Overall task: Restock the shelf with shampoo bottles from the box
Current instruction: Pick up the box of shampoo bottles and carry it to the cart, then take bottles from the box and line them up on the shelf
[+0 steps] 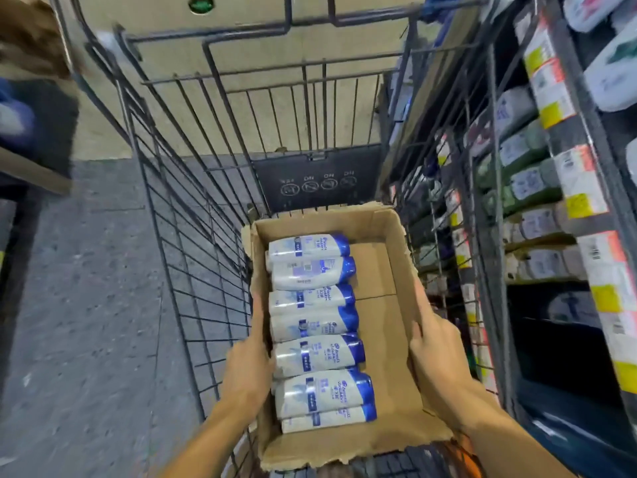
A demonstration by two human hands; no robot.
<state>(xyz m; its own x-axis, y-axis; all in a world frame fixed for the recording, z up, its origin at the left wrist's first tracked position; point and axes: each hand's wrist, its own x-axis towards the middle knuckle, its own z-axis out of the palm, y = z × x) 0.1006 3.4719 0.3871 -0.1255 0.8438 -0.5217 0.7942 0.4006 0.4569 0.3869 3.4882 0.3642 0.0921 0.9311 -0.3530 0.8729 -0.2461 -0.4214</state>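
An open cardboard box (386, 281) sits inside a dark wire shopping cart (193, 215). Several white shampoo bottles with blue caps (317, 326) lie on their sides in a row along the box's left half; the right half shows bare cardboard. My left hand (248, 363) grips the box's left wall, fingers curled over the rim beside the bottles. My right hand (437, 353) grips the right wall from outside. The shelf (565, 232) rises on the right, close to the cart.
The shelf on the right holds rows of white and green packages behind orange and yellow price tags (582, 188). Grey speckled floor (86, 305) lies to the left of the cart. A large cardboard carton (241, 15) stands beyond the cart's far end.
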